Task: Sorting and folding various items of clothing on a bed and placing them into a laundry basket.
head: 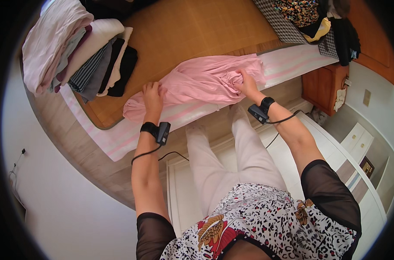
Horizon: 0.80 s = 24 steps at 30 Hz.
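A pink cloth garment (197,78), creased and bunched, lies along the near edge of a bed, over a brown mat (184,29) and a pink-and-white striped sheet (284,66). My left hand (153,94) grips the garment near its left end, fingers curled into the fabric. Toward the other end, my right hand (247,84) pinches a gathered fold between thumb and fingers. Some of the cloth's left end sticks out beyond my left hand. Each wrist wears a black strap with a small dark device and a cable.
A tall stack of folded clothes (99,61) stands at the left on the mat. More clothes (301,16) lie at the upper right on a houndstooth-patterned cloth (278,19). Beside the bed's right end is a reddish-brown wooden cabinet (320,87). Black cables hang near both forearms.
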Each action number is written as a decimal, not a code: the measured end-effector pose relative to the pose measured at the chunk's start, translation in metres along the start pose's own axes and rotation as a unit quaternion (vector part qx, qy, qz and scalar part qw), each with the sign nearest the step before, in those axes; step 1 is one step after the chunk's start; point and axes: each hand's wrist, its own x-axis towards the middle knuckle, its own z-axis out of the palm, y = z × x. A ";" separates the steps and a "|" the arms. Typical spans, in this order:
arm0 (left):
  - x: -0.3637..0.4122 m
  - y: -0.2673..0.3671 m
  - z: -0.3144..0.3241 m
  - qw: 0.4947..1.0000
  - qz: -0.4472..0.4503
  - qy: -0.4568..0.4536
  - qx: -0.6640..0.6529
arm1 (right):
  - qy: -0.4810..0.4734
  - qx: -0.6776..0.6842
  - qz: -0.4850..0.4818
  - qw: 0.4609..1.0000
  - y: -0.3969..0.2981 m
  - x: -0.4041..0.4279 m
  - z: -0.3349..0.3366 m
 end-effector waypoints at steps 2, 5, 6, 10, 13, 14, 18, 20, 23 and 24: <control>0.003 -0.004 0.002 0.998 -0.024 -0.048 -0.009 | -0.011 0.019 -0.027 0.999 0.015 0.006 -0.007; 0.001 -0.011 -0.008 0.997 -0.046 -0.054 -0.037 | 0.015 0.146 0.015 0.989 0.023 0.000 -0.024; -0.001 -0.019 -0.014 0.993 -0.066 -0.001 -0.097 | 0.055 0.250 0.082 0.963 0.021 -0.002 -0.029; -0.001 -0.028 -0.024 0.975 -0.149 0.082 -0.141 | 0.156 0.386 0.148 0.897 0.040 -0.006 -0.057; 0.007 -0.030 -0.021 0.973 -0.175 0.100 -0.111 | 0.087 0.444 0.349 0.821 0.065 0.001 -0.078; 0.011 -0.025 -0.018 0.973 -0.175 0.097 -0.113 | 0.089 0.443 0.351 0.820 0.066 0.001 -0.075; 0.022 0.011 -0.010 0.989 0.092 0.117 0.019 | 0.281 -0.142 0.013 0.949 0.032 0.000 -0.060; 0.025 0.032 0.002 0.988 0.143 0.053 -0.041 | 0.146 -0.260 -0.150 0.943 0.013 -0.001 -0.057; 0.033 0.056 0.022 0.981 0.164 -0.048 -0.097 | 0.138 -0.240 -0.108 0.955 0.016 0.005 -0.053; 0.036 0.057 0.025 0.985 0.146 -0.038 -0.078 | 0.137 -0.239 -0.108 0.955 0.018 0.006 -0.055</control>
